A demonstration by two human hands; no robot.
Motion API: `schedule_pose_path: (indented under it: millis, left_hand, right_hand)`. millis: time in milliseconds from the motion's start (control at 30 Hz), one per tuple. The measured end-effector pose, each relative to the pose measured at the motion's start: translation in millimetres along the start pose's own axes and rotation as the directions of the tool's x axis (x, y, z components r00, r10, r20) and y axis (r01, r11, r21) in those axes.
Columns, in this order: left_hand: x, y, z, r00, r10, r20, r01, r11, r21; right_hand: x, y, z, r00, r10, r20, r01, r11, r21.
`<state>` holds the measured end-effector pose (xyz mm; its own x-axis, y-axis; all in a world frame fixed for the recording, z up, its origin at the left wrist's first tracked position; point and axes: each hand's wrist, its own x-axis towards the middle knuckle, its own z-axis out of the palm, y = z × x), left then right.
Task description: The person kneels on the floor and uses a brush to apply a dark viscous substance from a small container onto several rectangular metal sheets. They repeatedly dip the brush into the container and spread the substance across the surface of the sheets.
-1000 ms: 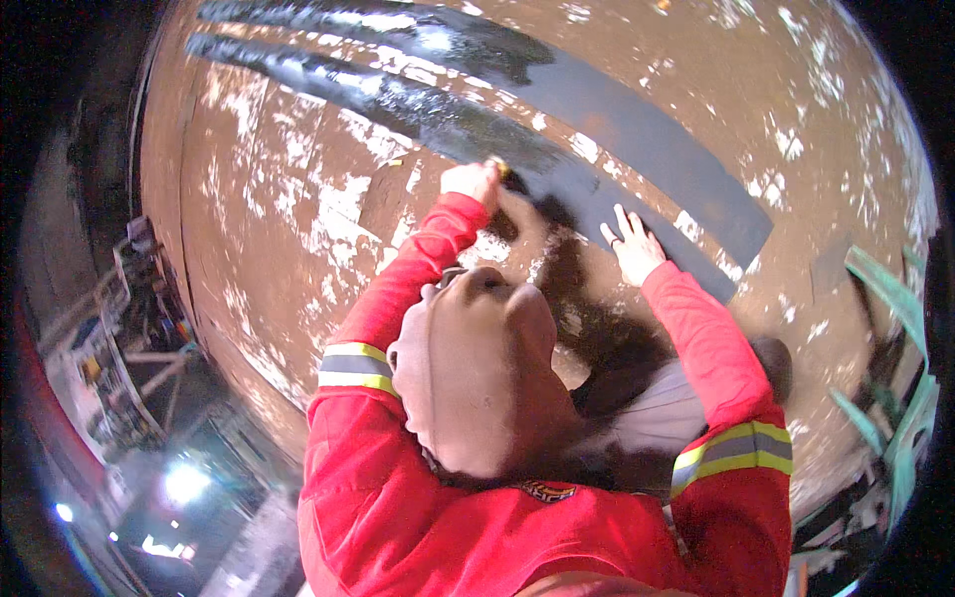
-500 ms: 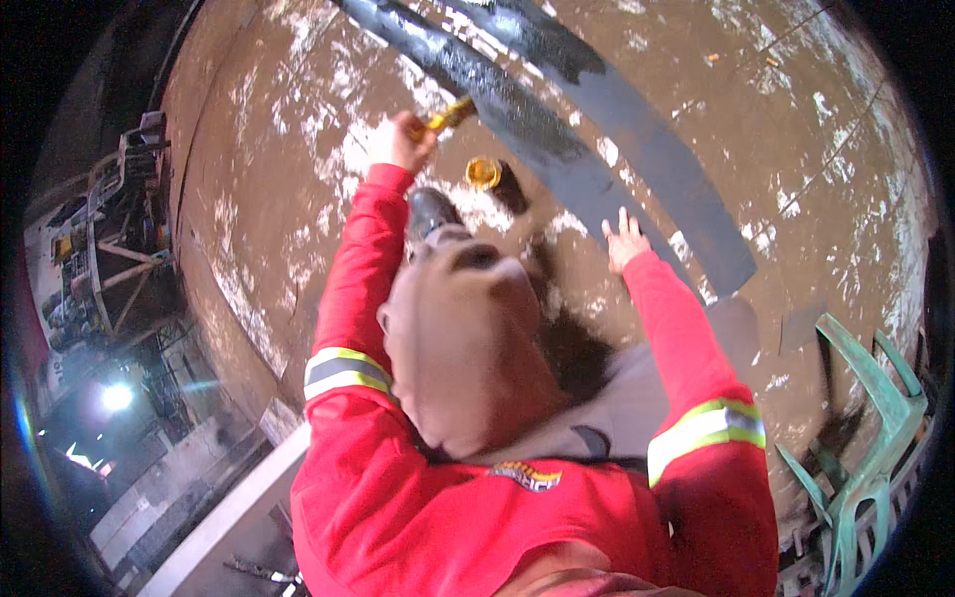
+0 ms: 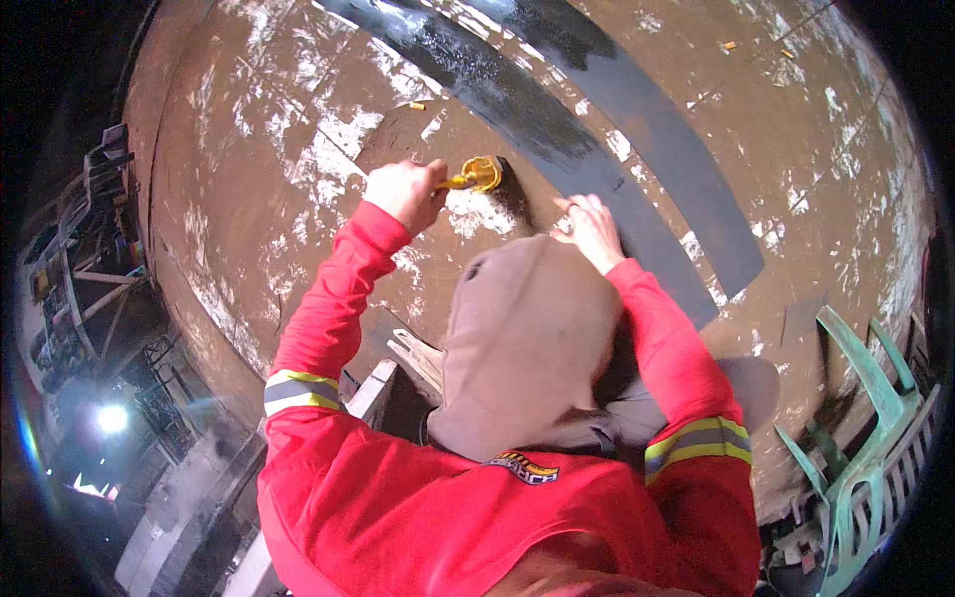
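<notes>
A person in a red long-sleeved top with reflective bands and a brown hood leans toward a big curved brown surface mottled with white patches. The two hands are apart. The left hand is raised and closed tight around the handle of a yellow paintbrush, whose head presses against the surface just to the right of the fist. The right hand lies a little farther right, fingers spread and flat on the surface, holding nothing. The brush head sits at the near edge of a broad black painted band that sweeps from the far left down toward the right; a second dark band runs alongside it, farther right. A small patch just beside the brush also looks dark. Low on the right stands a pale green plastic chair, near the person's right elbow. On the left, well apart, are dim metal frames and a bright lamp.
</notes>
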<state>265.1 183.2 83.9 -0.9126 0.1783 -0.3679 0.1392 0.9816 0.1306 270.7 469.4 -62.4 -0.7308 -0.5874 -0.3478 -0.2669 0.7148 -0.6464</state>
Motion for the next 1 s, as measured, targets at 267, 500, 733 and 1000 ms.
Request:
schedule_pose_path:
  millis: [267,500,733,1000]
  left_hand:
    - [43,11,53,0.997,-0.013,0.07,0.005,0.993,0.116]
    - [64,12,82,0.99,0.12,0.077,-0.126,0.989,0.078]
    - [51,-14,61,0.998,0.027,0.065,-0.024,0.999,-0.04]
    - [58,-6,84,1.0,0.0,-0.018,0.002,0.993,0.116]
  right_hand:
    - [90,-43,68,0.9,-0.016,-0.435,0.129,0.964,0.233]
    - [100,-34,79,0.846,-0.058,-0.529,0.192,0.96,0.202]
    - [92,-32,83,0.866,-0.037,-0.499,0.147,0.972,0.182]
    - [97,-34,87,0.832,-0.097,-0.546,0.166,0.983,0.08]
